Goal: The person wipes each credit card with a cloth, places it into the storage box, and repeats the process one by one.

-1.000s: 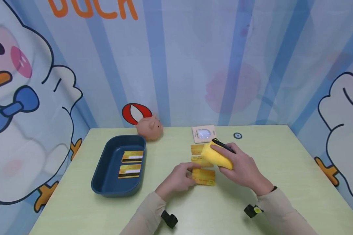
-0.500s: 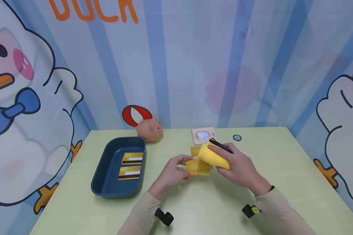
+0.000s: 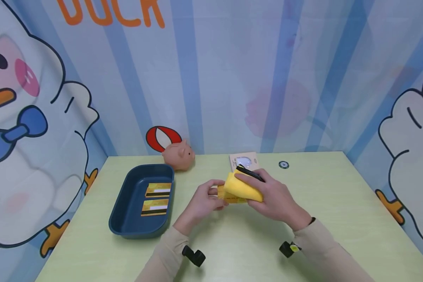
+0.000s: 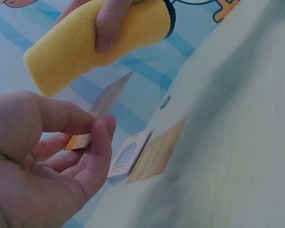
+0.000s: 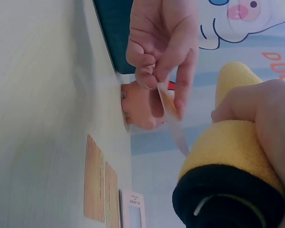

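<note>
The left hand [image 3: 201, 199] is pinching one gold card [image 3: 229, 196] between thumb and fingers, holding it up off the table [image 3: 331, 203]. The right hand [image 3: 271, 197] is gripping one rolled yellow cloth [image 3: 242, 188], fingers curled round it, and the cloth is lying just over the card's far end. Beyond the hands, two more cards [image 5: 99, 187] are lying flat beside one white holder [image 3: 244, 161]. Left of the left hand, one blue tray [image 3: 127, 211] is holding two cards [image 3: 158, 197]. One piggy bank [image 3: 178, 155] is sitting behind the tray.
</note>
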Motion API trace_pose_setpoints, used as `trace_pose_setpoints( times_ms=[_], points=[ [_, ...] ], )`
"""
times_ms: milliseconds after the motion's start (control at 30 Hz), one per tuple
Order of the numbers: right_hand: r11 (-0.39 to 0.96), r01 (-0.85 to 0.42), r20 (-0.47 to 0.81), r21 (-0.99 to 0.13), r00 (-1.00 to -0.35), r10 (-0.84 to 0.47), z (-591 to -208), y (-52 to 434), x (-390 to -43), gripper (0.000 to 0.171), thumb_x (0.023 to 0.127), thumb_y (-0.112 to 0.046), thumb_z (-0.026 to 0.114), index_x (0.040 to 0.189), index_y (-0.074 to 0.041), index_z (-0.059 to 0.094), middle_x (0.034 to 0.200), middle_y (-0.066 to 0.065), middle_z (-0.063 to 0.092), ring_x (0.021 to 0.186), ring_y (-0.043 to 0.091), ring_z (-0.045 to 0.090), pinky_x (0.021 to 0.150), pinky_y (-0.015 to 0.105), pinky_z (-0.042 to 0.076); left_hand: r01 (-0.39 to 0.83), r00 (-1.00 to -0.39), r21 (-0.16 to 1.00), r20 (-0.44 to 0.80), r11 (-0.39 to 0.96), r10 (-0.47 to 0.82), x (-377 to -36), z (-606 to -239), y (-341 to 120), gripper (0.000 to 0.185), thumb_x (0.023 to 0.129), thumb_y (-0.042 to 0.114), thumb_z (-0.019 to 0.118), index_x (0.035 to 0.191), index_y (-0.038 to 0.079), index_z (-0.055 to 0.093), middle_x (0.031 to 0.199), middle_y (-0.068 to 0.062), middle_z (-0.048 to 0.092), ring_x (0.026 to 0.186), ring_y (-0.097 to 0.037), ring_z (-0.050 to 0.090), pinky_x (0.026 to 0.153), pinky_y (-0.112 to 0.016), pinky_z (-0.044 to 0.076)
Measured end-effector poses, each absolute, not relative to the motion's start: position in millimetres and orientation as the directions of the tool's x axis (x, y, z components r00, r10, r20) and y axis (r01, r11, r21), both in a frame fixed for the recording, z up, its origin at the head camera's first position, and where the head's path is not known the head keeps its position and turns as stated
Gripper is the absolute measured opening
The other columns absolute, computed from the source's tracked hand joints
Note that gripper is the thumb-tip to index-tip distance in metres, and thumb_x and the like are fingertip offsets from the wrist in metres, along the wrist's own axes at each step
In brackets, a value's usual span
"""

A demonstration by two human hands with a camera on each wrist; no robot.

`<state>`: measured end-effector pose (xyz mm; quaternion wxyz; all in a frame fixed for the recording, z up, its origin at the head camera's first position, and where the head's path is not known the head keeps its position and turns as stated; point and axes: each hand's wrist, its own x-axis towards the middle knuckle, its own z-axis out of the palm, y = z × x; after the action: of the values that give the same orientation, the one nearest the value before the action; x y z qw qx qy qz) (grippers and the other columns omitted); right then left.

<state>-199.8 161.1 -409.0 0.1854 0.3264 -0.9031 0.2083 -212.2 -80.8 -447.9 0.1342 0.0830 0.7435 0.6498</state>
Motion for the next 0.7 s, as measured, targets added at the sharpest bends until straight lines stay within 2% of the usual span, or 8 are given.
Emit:
trace_pose_setpoints(
  times_ms=[167,333,533,700],
  points=[
    [0.68,-0.696,0.453,-0.23,-0.695,-0.558,-409,153,-201,0.072,0.081,-0.02,0.075,0.146,-0.041,0.051,0.129,0.009,0.056,0.065,0.009,0.05,0.054,0.023,0.045,-0.024,-0.946,0.991,-0.065,0.13,0.318,-212,-443,-83,0.054,0.092,0.0,0.067,0.142,0.011,0.05,0.112,-0.013,0.075,0.094,-0.022,0.073,0.082,-0.033,0.059],
    [0.659,-0.726,0.428,-0.195,-0.668,-0.609,-412,149,-202,0.071,0.082,-0.021,0.075,0.146,-0.041,0.051,0.132,0.011,0.056,0.067,0.01,0.052,0.055,0.023,0.047,-0.049,-0.94,0.994,-0.081,0.103,0.332,-210,-437,-86,0.057,0.093,-0.005,0.061,0.144,0.014,0.049,0.109,-0.013,0.075,0.093,-0.021,0.072,0.08,-0.029,0.056],
    [0.642,-0.745,0.411,-0.181,-0.651,-0.639,-414,146,-204,0.073,0.083,-0.022,0.075,0.148,-0.04,0.047,0.132,0.011,0.056,0.071,0.01,0.054,0.057,0.025,0.048,-0.037,-0.926,0.997,-0.062,0.074,0.371,-206,-431,-89,0.066,0.091,-0.009,0.059,0.15,0.016,0.044,0.113,-0.015,0.073,0.096,-0.03,0.068,0.081,-0.029,0.057],
    [0.643,-0.752,0.432,-0.146,-0.633,-0.642,-415,142,-202,0.074,0.083,-0.026,0.076,0.149,-0.042,0.046,0.131,0.013,0.056,0.079,0.015,0.058,0.06,0.029,0.053,-0.015,-0.919,0.999,-0.028,0.035,0.394,-204,-430,-89,0.067,0.093,-0.009,0.059,0.152,0.017,0.041,0.123,-0.017,0.069,0.101,-0.026,0.069,0.087,-0.035,0.06]
  ],
)
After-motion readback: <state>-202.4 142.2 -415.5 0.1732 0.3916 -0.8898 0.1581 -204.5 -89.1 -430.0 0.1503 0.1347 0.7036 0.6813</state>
